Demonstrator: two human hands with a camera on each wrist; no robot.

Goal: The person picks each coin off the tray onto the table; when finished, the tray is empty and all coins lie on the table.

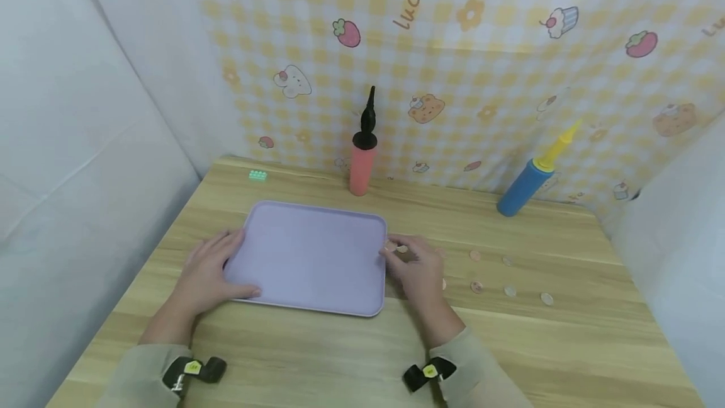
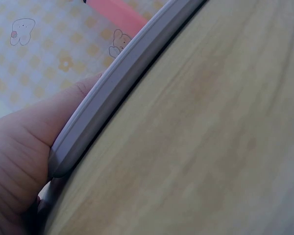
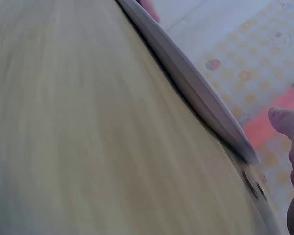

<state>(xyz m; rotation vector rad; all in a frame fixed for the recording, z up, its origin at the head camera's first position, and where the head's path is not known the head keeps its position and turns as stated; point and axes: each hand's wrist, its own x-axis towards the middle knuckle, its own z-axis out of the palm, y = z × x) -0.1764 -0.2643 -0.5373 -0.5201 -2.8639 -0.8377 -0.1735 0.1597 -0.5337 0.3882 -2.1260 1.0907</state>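
A shallow lilac tray (image 1: 311, 257) lies on the wooden table. My left hand (image 1: 206, 269) grips its left end, the thumb over the near rim and the fingers along the left side. The left wrist view shows that thumb (image 2: 73, 100) behind the tray's edge (image 2: 108, 93). At the right end is my right hand (image 1: 416, 266), its fingertips close to the rim. In the right wrist view its thumb (image 3: 284, 120) stands off the tray's corner (image 3: 240, 142). Several small coins (image 1: 476, 286) lie beside the right hand, one coin (image 1: 402, 249) partly framed by its fingers.
Against the checked cloth backdrop (image 1: 453, 80) stand a pink hand pump (image 1: 361, 169) with a black nozzle and a leaning blue pump (image 1: 523, 189) with a yellow nozzle. A small green toy brick (image 1: 257, 175) sits at the back left of the table (image 1: 306, 357).
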